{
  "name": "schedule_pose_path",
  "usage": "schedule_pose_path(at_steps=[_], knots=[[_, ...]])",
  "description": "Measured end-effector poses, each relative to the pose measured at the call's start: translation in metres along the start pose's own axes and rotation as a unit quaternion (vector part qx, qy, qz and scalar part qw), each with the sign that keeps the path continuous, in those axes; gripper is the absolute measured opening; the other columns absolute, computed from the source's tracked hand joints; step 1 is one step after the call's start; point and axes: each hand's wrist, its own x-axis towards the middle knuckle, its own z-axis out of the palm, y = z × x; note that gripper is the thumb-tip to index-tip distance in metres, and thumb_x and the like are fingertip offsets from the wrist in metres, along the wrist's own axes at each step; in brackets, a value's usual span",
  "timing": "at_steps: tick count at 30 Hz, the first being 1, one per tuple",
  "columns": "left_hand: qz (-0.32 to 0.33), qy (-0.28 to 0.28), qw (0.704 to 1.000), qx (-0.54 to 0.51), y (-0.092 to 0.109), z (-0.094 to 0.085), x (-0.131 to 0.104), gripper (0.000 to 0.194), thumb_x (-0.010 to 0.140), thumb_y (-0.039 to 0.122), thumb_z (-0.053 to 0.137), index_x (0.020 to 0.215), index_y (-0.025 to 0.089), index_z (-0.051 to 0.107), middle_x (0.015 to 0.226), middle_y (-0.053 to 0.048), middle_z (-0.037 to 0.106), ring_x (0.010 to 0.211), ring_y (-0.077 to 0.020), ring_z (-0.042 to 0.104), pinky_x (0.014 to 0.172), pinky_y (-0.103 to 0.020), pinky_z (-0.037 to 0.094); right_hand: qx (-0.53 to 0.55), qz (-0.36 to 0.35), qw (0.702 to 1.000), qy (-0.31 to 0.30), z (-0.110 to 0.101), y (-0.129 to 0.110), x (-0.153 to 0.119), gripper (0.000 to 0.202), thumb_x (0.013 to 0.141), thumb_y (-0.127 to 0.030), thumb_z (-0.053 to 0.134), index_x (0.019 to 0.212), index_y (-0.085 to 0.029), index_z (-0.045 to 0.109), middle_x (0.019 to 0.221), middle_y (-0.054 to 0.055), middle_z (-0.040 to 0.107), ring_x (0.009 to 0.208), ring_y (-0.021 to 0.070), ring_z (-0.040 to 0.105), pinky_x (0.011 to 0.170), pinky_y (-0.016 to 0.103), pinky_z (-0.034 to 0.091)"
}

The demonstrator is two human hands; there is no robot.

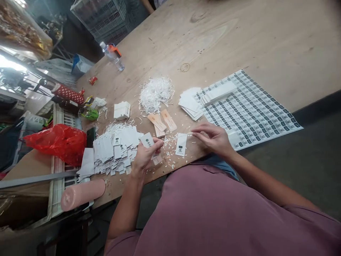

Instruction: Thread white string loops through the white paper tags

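My left hand (146, 156) is closed on a white paper tag (147, 140) with a dark logo, gripped between thumb and fingers. My right hand (214, 138) makes a pinch, thumb against fingertips; a small pale bit shows there, too fine to name. Between the two hands a white card (181, 144) with a black label and a square code lies flat on the table. Left of my left hand spreads a heap of white tags (115, 147). Beyond the hands lie orange paper strips (168, 120) and a tangle of white strings (156, 94).
A sheet of printed stickers (255, 113) lies at the right, with a stack of white cards (218, 93) on it. More blank cards (190, 103) rest beside it. A red plastic bag (60, 144), a pink tumbler (82, 195) and a water bottle (113, 57) stand or lie leftward.
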Motion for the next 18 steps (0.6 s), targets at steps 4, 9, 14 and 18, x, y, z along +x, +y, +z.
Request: schedule_pose_path(at_steps=[4, 9, 14, 18], knots=[[-0.029, -0.064, 0.997, -0.040, -0.003, 0.017, 0.000, 0.035, 0.061, 0.034, 0.090, 0.067, 0.012, 0.063, 0.058, 0.004, 0.051, 0.052, -0.0052, 0.042, 0.051, -0.022, 0.030, -0.084, -0.158, 0.983, -0.041, 0.011, -0.012, 0.002, 0.026, 0.087, -0.025, 0.075, 0.113, -0.028, 0.076, 0.105, 0.008, 0.076, 0.095, 0.0250, 0.067, 0.087, 0.045, 0.052], [-0.056, -0.112, 0.989, -0.083, -0.003, 0.032, -0.004, 0.036, 0.060, 0.035, 0.091, 0.069, 0.012, 0.064, 0.057, 0.004, 0.050, 0.051, -0.0053, 0.041, 0.052, -0.023, 0.029, -0.057, -0.214, 0.971, -0.095, 0.026, -0.031, 0.005, 0.028, 0.091, -0.022, 0.069, 0.117, -0.031, 0.072, 0.101, 0.005, 0.077, 0.092, 0.0240, 0.069, 0.085, 0.045, 0.053], [-0.056, -0.098, 0.990, -0.089, -0.003, 0.033, -0.003, 0.039, 0.058, 0.037, 0.091, 0.070, 0.012, 0.064, 0.056, 0.004, 0.051, 0.051, -0.0058, 0.041, 0.052, -0.024, 0.029, -0.116, -0.254, 0.960, -0.028, 0.026, -0.029, -0.001, 0.035, 0.087, -0.021, 0.074, 0.118, -0.036, 0.071, 0.105, 0.006, 0.075, 0.098, 0.0258, 0.067, 0.101, 0.052, 0.047], [-0.055, -0.107, 0.989, -0.090, -0.004, 0.031, -0.001, 0.039, 0.057, 0.037, 0.092, 0.068, 0.012, 0.064, 0.057, 0.004, 0.051, 0.052, -0.0060, 0.040, 0.053, -0.025, 0.028, -0.084, -0.236, 0.964, -0.085, 0.027, -0.026, -0.002, 0.024, 0.091, -0.021, 0.067, 0.109, -0.035, 0.073, 0.092, 0.003, 0.076, 0.088, 0.0232, 0.067, 0.104, 0.054, 0.046]])
